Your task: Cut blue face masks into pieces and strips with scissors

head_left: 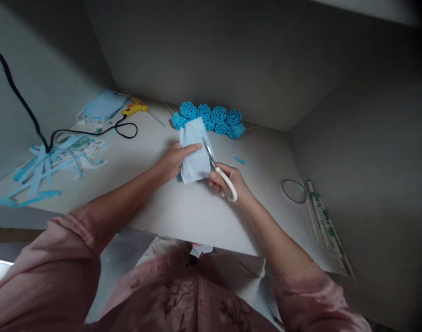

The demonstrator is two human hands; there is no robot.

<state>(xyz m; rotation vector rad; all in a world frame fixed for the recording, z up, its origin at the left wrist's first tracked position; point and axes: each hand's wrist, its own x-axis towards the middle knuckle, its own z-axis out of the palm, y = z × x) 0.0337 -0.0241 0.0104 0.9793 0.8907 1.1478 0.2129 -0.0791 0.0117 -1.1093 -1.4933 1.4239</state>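
My left hand (178, 159) grips the left side of a pale blue sheet (195, 166), thumb across its front; the sheet looks like face mask fabric. White-handled scissors (228, 184) sit in my right hand (233, 177), fingers wrapped round the handles. Their blades point up and away, lying over the sheet's right side. Whether the blades are parted I cannot make out. Just beyond the sheet lies a cluster of bright blue rolled flowers (219, 114), partly covered by the sheet's top edge. A small blue scrap (239, 159) rests to the right.
At the back left are a yellow glue gun (135, 108) with a black cord (76, 131) and a stack of blue masks (103, 105). Cut strips (41, 166) pile up at left. A metal ring (294, 191) and several thin sticks (330, 226) lie right. Walls enclose the table (197, 214).
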